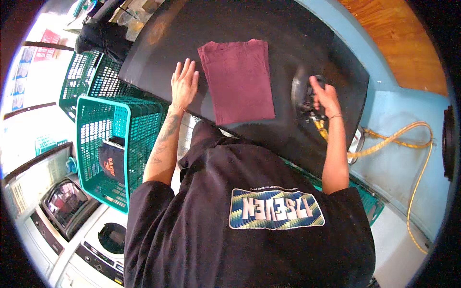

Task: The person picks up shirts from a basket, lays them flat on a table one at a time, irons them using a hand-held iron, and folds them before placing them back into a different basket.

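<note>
A maroon garment (237,82), folded into a neat rectangle, lies flat on a table with a dark cover (162,54). My left hand (184,84) rests palm down on the cover just left of the garment, fingers extended and nothing in it. To the right of the garment, my right hand (327,99) grips the handle of a clothes iron (299,91), blurred by motion. A yellow cord (320,129) runs from the back of the iron. The iron and the garment are apart. Whether the iron touches the cover, I cannot tell.
A teal plastic basket (104,102) at my left holds a folded dark garment (112,162). Darker green baskets (79,77) stand behind it. Washing machines (111,237) are at lower left. The yellow cord loops by the blue wall (389,108) on the right.
</note>
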